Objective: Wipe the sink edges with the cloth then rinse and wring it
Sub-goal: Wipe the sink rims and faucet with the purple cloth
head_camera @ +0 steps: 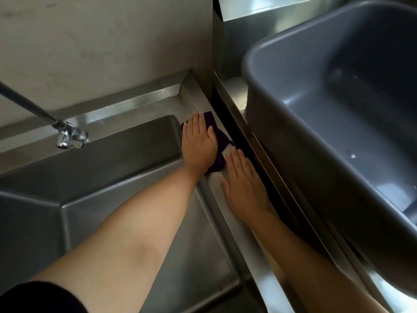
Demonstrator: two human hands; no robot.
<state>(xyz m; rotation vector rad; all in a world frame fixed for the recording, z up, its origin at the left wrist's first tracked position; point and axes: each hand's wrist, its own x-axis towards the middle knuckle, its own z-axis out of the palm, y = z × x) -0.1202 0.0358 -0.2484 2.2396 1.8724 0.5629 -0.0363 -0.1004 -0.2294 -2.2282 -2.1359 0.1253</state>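
Left grip: left hand (198,141) lies flat, fingers straight and together, palm pressing down on the cloth; nothing is clasped.
Right grip: right hand (244,186) lies flat and open on the same ledge, fingertips touching the cloth's near end.
Cloth: purple cloth (220,137) spread on the right-hand sink edge (228,220), near the back corner.
Sink: steel basin (112,177) left of the ledge.
Tap: faucet (70,134) over the basin.
Beyond: grey tub (338,132) on the right.

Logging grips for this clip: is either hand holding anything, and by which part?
Neither grips. The left hand lies flat on the purple cloth's middle; the right hand lies flat on the sink edge.
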